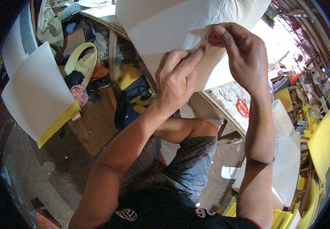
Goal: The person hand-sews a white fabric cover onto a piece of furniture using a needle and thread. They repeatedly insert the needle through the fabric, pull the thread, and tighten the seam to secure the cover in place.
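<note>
A large box-shaped piece in off-white cover material [153, 26] rests on the worktable in front of me. Along its near edge runs a puckered seam, where the material folds. My left hand [176, 78] is closed on that fold, its index finger lying along the seam. Close by on the right, my right hand [247, 53] is raised at the same edge with thumb and fingertips pinched together. Whatever sits in that pinch is too small to make out. Red-handled scissors [242, 108] lie on the worktable [229, 97], below my right wrist.
White sheets with a yellow edge [39, 91] stand at the left, near a yellow ring-shaped piece [80, 63]. Dark bags [125, 110] lie under the table. Yellow foam sheets [325, 139] and white padded pieces [287, 168] crowd the right. A wooden table leg [112, 57] stands left of the block.
</note>
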